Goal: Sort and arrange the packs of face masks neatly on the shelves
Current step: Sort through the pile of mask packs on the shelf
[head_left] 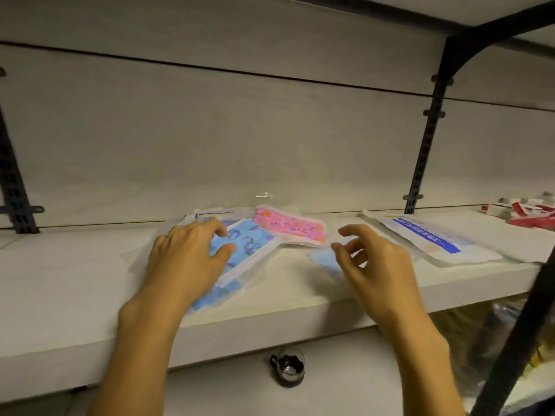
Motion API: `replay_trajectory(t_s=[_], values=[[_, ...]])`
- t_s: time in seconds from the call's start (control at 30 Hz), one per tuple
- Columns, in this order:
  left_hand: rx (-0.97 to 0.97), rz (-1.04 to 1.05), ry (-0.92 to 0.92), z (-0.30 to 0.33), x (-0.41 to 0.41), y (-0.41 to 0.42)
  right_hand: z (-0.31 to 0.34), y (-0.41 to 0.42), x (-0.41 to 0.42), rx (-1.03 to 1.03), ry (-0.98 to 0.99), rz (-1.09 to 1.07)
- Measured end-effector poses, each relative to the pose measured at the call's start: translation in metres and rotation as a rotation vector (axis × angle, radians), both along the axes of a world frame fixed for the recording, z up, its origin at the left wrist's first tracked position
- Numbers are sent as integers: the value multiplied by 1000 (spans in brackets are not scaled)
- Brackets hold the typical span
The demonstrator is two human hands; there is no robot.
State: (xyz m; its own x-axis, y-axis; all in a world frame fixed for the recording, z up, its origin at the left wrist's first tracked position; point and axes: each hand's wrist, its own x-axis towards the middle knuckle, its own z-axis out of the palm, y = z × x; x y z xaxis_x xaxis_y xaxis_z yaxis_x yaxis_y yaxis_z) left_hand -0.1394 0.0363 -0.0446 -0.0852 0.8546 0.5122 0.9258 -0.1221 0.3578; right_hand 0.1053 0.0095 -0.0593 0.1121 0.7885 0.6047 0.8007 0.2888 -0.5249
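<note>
Left hand (186,253) pressing flat on blue pack (243,250) to keep it still; right hand (372,259) at three o'clock, loosely spread, holding nothing, over plain blue pack (322,258).

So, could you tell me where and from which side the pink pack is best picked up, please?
Probably by its right end, coming from the right with the right hand. The pink pack lies flat; its left end sits by the blue pack under the left hand, while its right end lies clear on the shelf.
</note>
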Motion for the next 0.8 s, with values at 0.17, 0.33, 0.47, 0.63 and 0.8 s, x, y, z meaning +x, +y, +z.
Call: replay_trajectory(t_s=[0.17,0.33,0.47,0.63,0.8], values=[[-120,112,32,-10,15,21,6,42,40,-36,-96,82],[-146,198,17,-18,16,26,16,78,57,-52,-205,188],[-174,268,24,-19,15,23,30,108,46,-93,-329,254],[-141,335,27,-20,14,23,39,140,28,-210,-491,245],[-171,401,91,-21,10,25,31,158,32,-437,-562,96]])
